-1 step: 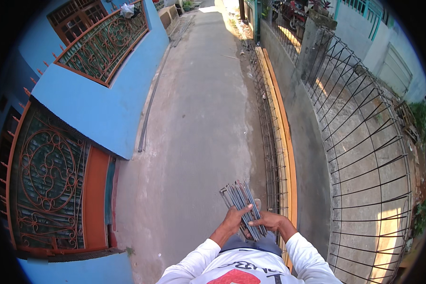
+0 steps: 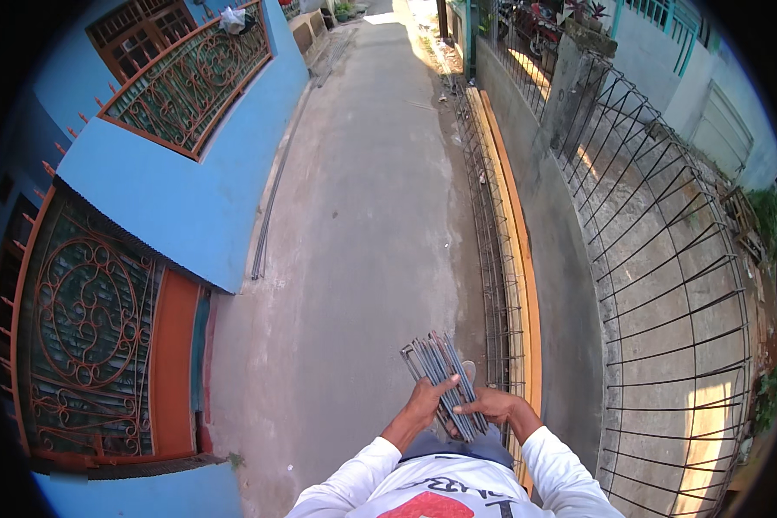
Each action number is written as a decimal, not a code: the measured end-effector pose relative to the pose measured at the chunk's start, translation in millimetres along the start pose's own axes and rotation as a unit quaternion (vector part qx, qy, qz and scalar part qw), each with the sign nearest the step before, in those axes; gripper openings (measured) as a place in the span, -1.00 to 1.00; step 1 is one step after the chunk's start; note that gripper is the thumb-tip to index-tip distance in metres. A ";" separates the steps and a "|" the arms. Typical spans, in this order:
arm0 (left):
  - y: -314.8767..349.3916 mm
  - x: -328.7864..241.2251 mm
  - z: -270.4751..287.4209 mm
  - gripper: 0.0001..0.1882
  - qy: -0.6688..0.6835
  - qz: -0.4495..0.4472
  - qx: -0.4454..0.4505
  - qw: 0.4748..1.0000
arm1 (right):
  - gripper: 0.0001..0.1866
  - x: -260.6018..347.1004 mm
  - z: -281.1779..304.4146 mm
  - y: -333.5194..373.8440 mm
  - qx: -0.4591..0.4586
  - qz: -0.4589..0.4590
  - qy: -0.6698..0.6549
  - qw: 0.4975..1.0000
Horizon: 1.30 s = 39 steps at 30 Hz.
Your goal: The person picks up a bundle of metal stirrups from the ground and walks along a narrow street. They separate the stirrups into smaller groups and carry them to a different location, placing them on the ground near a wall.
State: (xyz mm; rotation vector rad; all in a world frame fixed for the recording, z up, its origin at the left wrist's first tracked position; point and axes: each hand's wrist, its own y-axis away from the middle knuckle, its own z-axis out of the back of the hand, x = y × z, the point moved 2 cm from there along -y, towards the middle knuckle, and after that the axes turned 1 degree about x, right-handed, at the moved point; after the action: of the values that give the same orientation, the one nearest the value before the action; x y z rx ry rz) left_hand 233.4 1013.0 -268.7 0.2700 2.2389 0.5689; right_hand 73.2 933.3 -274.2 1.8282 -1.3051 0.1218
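A bundle of grey steel rebar stirrups [image 2: 440, 356], with bent corners at the far ends, is held in front of my waist. My left hand [image 2: 430, 399] grips it from the left, its thumb lying across the rods. From the right, my right hand [image 2: 490, 402] is closed on the same bundle, with the thumb on top of the rods. The fingers under the bundle are partly hidden.
Along the right side lie long rebar cages [image 2: 494, 289] and orange-yellow wooden planks [image 2: 520, 276], beside a low grey wall [image 2: 561, 328]. Thin bars [image 2: 272, 198] lie on the paved lane [image 2: 371, 190] at left, near a blue wall [image 2: 168, 186]. A metal-barred fence [image 2: 665, 259] curves at right.
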 end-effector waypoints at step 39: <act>-494.1 -355.6 128.4 -0.31 -0.248 0.163 -0.012 0.955 | -0.84 282.2 413.7 -78.1 -0.238 -0.143 -0.225 0.934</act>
State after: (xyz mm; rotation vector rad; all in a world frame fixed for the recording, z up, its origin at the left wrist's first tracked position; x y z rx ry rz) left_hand 560.1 489.7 -349.3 0.6990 1.7080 0.6200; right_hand 105.5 452.0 -429.7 1.6384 -1.2087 -0.7493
